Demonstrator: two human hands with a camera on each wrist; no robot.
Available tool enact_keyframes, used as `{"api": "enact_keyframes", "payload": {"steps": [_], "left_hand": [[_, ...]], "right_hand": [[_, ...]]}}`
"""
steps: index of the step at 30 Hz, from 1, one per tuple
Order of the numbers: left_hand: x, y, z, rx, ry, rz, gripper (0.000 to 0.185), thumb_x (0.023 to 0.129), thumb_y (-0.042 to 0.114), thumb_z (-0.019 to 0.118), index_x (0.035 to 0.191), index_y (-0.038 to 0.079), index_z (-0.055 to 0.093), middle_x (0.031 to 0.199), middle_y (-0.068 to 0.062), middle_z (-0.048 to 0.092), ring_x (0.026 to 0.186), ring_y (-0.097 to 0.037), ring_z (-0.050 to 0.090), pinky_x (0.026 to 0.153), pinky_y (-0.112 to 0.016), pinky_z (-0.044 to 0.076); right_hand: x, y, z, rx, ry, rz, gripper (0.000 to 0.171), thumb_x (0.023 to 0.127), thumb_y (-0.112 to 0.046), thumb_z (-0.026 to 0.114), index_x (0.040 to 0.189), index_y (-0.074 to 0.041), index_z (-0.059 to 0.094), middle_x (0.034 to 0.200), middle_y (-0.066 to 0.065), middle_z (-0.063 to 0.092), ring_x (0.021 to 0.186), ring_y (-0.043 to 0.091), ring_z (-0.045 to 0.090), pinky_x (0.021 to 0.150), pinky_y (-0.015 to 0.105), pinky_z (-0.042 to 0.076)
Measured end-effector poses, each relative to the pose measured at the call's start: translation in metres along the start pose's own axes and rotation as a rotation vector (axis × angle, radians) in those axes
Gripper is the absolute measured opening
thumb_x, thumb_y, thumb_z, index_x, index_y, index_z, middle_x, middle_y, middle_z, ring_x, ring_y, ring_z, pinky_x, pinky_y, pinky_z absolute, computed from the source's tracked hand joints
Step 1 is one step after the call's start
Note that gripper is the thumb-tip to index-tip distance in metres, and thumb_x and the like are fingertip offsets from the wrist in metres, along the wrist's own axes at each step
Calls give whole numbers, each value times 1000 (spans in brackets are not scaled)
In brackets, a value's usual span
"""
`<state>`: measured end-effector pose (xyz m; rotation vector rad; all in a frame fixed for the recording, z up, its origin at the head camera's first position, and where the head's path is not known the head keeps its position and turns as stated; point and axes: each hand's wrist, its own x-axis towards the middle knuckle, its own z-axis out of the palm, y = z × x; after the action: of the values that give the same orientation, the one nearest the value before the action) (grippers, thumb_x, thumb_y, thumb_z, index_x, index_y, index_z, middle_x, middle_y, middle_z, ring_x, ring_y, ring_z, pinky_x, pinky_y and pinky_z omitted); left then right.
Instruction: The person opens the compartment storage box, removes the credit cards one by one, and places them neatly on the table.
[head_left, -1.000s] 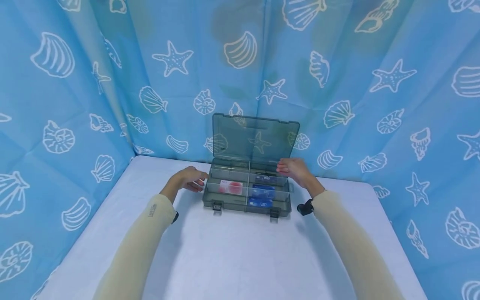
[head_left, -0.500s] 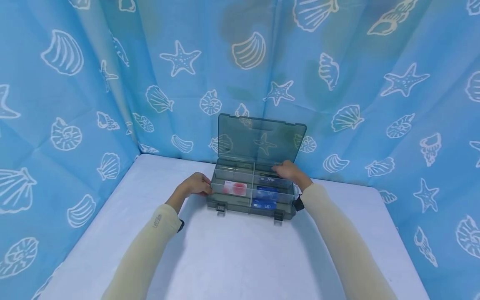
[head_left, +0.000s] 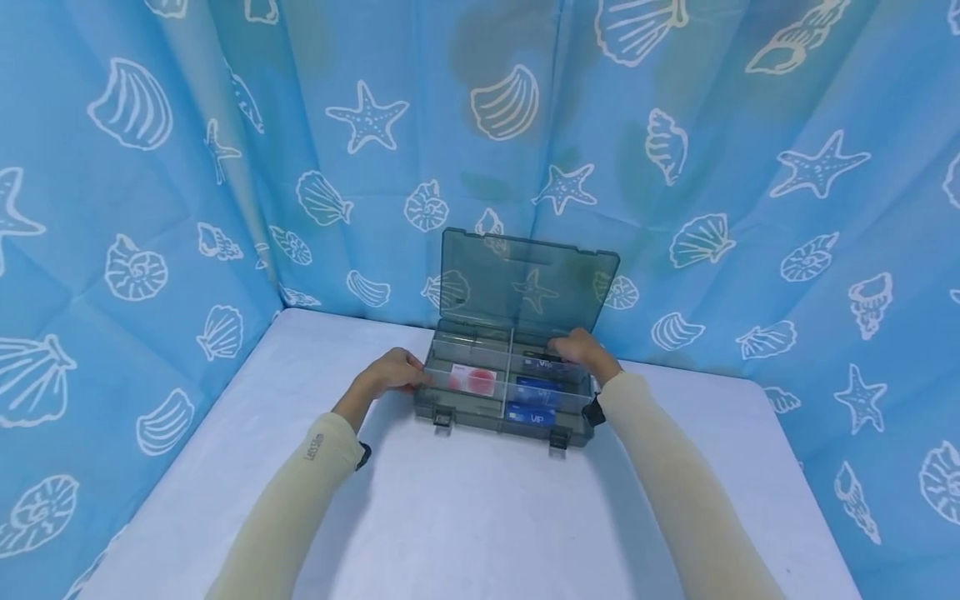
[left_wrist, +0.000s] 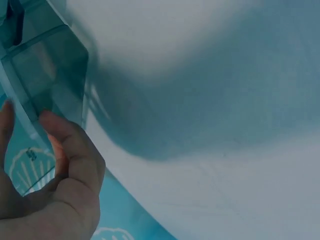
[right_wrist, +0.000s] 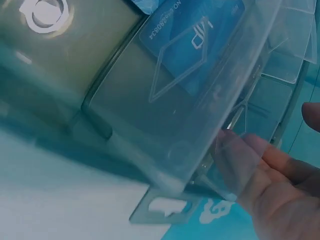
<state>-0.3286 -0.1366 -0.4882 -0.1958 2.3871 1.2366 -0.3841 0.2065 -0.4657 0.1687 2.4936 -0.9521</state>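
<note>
At the open box (head_left: 501, 392), left grip (head_left: 393, 372) clasps its side; right grip (head_left: 579, 346) reaches inside, closure unclear.

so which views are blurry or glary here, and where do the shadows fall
Head view: sharp, evenly lit, soft shadows under both arms on the white table. Left wrist view: blurred, a broad shadow beside the organizer box. Right wrist view: close and soft, slight glare on clear plastic over the blue card.
</note>
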Motion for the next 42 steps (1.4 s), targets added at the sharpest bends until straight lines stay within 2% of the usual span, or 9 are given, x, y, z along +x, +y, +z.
{"api": "enact_keyframes", "payload": {"steps": [5,8,12,19,22,25,32,37,42], "left_hand": [[0,0,6,-17,14,36,64,97,49,53,125,-9,51,114,-19,57,96,-30,62,80,-35,55],[4,-2,9,-28,39,20,65,100,49,45,129,-10,49,113,-20,58,94,-30,63,73,-33,57],[8,-4,10,-72,62,-3,58,102,43,45,129,-8,50,111,-18,60,88,-26,63,68,-30,56],[9,-2,6,-368,31,8,68,104,53,25,113,-6,57,87,-7,55,65,-16,55,56,-27,52],[9,-1,4,-427,20,5,73,103,56,20,110,-6,58,82,-5,53,61,-15,53,54,-27,51],[8,-1,2,-420,15,-4,71,104,54,20,111,-6,58,83,-5,54,62,-15,53,56,-27,51],[10,-6,0,-440,-1,-21,55,107,40,27,112,-5,58,87,-6,55,65,-15,54,59,-27,52],[9,-7,-1,-454,-20,-25,55,106,40,31,118,-6,58,96,-10,59,71,-15,58,64,-27,54],[11,-13,-4,-466,-14,-57,43,105,31,40,119,-5,59,106,-13,62,84,-19,63,73,-29,56]], "right_hand": [[-1,0,2,89,40,37,69,100,-33,46,148,10,23,151,26,29,130,40,42,107,53,35],[1,0,3,175,37,44,67,101,-31,46,148,10,22,151,25,30,129,39,44,107,50,36],[5,0,2,260,18,61,66,101,-26,46,148,11,19,152,26,28,127,38,46,106,46,39],[5,-8,-5,431,-30,63,68,99,-18,48,150,10,12,149,31,27,127,40,45,97,39,49],[1,-11,-7,522,-32,67,68,101,-12,45,151,8,5,149,31,27,131,39,40,100,38,46],[1,-10,-6,562,-7,68,62,100,-7,45,149,10,11,144,28,34,128,37,43,101,38,45],[12,-5,4,475,68,44,35,96,-3,58,127,11,55,121,18,56,104,25,59,88,33,54],[15,-1,8,519,85,24,35,96,-2,59,129,10,55,133,23,52,106,27,62,82,30,56],[10,0,7,584,78,9,39,94,-1,61,130,11,54,138,24,49,85,16,67,81,29,56]]}}
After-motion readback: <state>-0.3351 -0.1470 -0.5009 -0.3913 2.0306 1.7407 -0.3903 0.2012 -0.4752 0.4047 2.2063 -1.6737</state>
